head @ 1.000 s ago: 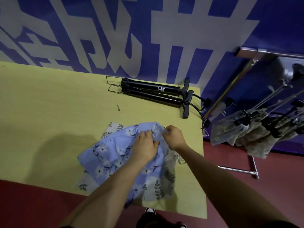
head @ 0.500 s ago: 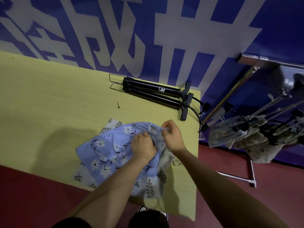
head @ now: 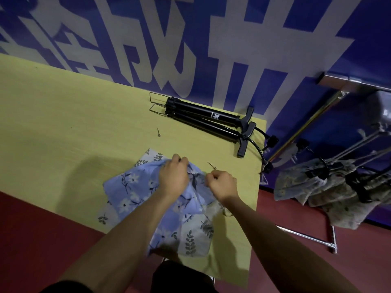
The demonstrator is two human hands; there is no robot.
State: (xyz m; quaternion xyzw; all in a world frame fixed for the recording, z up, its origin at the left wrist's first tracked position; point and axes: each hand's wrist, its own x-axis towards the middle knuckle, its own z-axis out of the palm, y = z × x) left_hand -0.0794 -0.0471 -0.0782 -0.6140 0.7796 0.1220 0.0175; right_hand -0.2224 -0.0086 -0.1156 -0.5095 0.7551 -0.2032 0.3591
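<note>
A light-blue garment with white flowers (head: 135, 191) lies bunched on the yellow-green table (head: 63, 123), over a pale cloth printed with dark leaves (head: 190, 240). My left hand (head: 173, 176) grips the blue fabric at its gathered top edge, fingers curled into it. My right hand (head: 222, 182) is a short way to the right, fingers curled and pinching the same gathered edge. The fabric between the two hands is stretched. A small metal pin (head: 211, 166) lies on the table just beyond my right hand.
Two black hand pumps (head: 211, 121) lie side by side at the table's far right. A second small pin (head: 158, 132) sits mid-table. To the right stands a metal rack (head: 306, 123) with clip hangers holding floral cloths (head: 317, 187). The floor is red.
My hands have drawn apart: the right one moved right and nearer, the left one stayed on the gathered edge. The pin past my right hand is now uncovered.
</note>
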